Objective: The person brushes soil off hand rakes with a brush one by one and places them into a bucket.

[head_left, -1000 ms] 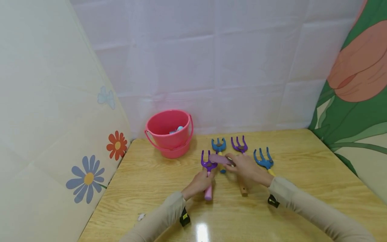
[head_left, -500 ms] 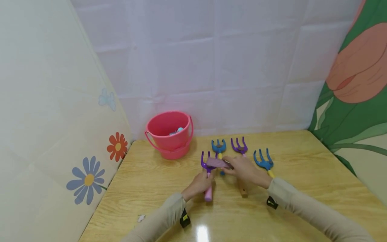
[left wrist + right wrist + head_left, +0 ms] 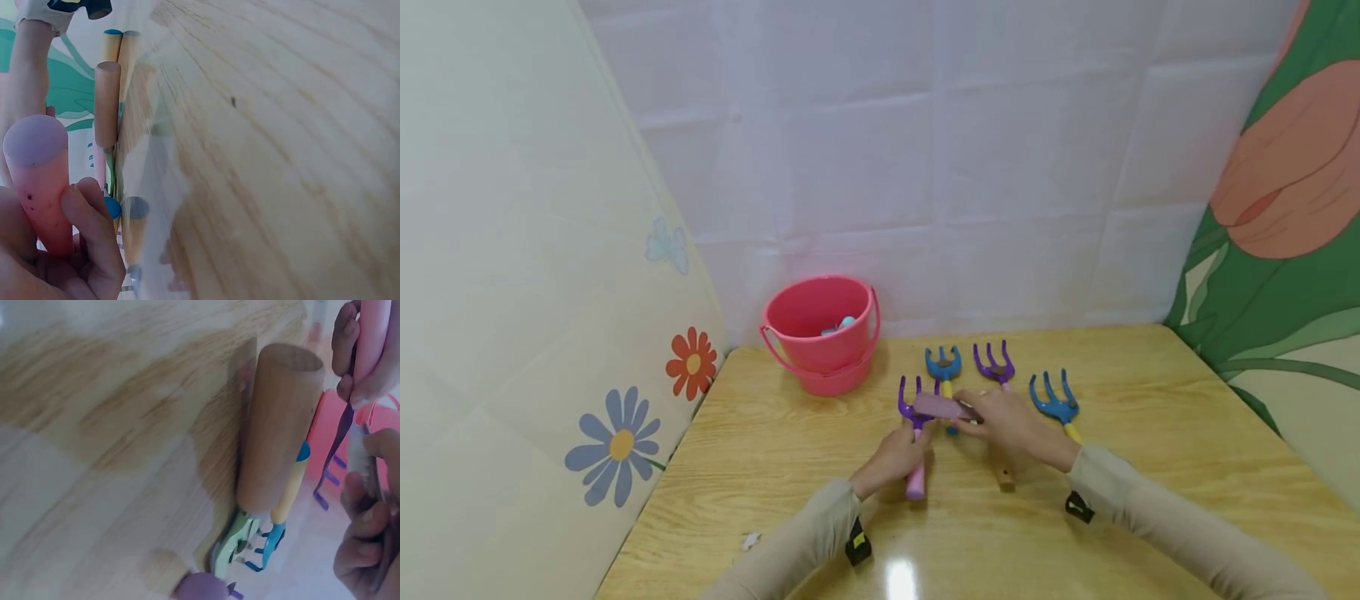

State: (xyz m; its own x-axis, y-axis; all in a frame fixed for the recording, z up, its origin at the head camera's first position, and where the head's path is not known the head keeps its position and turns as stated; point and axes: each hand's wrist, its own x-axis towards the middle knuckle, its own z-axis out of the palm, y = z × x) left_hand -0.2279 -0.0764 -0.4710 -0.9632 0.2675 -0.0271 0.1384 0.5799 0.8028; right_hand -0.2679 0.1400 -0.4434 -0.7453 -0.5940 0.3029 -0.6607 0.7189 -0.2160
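Observation:
My left hand (image 3: 891, 458) grips the pink handle of a small purple hand rake (image 3: 916, 483), its tines pointing away from me. That handle (image 3: 44, 181) fills the near left of the left wrist view, with fingers curled round it. In my right hand (image 3: 1011, 421) is a flat mauve brush (image 3: 940, 407), held across the head of the rake. The right wrist view shows its pale bristles (image 3: 357, 450) facing the rake. Whether they touch the rake, I cannot tell. Beneath my right hand lies a tool with a thick wooden handle (image 3: 278, 431) and a green head (image 3: 234, 544).
A pink bucket (image 3: 827, 354) with light blue things inside stands at the back left. Behind my hands lie a blue rake (image 3: 943, 365), another purple rake (image 3: 995, 365) and, farther right, a second blue rake (image 3: 1057, 405). A white scrap (image 3: 750, 541) is at the front left.
My right hand has brought the brush slightly toward me and to the left, over the rake's head, and then barely moved. My left hand has kept its grip in place.

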